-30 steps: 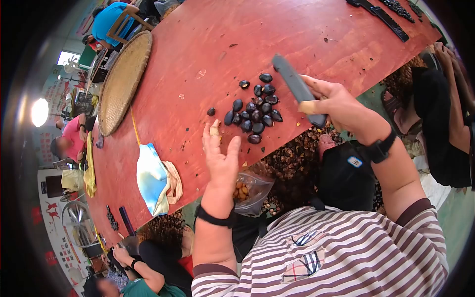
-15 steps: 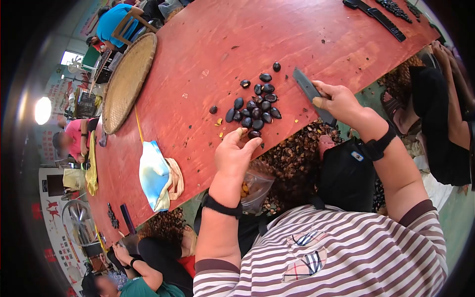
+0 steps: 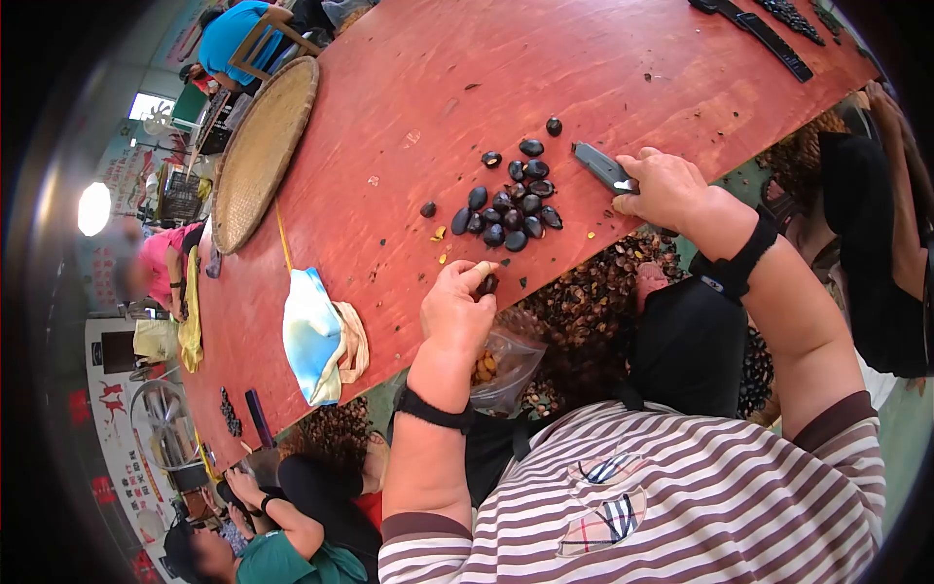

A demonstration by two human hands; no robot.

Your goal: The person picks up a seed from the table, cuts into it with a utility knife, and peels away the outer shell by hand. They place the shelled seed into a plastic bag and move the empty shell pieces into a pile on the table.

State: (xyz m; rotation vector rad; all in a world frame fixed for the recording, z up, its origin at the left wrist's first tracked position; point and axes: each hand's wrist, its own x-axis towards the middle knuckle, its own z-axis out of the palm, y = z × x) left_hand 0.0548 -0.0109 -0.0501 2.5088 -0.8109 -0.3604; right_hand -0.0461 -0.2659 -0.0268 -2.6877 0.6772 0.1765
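My left hand (image 3: 457, 304) is closed at the table's front edge, a dark glossy nut (image 3: 487, 284) pinched between thumb and fingers. Just beyond it, a loose cluster of similar dark nuts (image 3: 503, 202) lies on the red table (image 3: 389, 127), with small yellow bits beside it. To the right of the cluster, my right hand (image 3: 662, 185) is wrapped round a dark grey bar-shaped tool (image 3: 598, 165). The tool's far end points away from me over the tabletop, and its near part is mostly hidden by my fingers.
A clear plastic bag (image 3: 514, 362) with yellow pieces hangs below the edge, above heaped shells (image 3: 589, 302). Left on the table are a blue-white mask (image 3: 309, 336) and a woven tray (image 3: 263, 156). A black tool (image 3: 773, 44) lies far right. Other people sit around.
My left hand has picked up a nut from the near side of the cluster and drawn it back slightly. The tool in my right hand has turned to a flatter angle.
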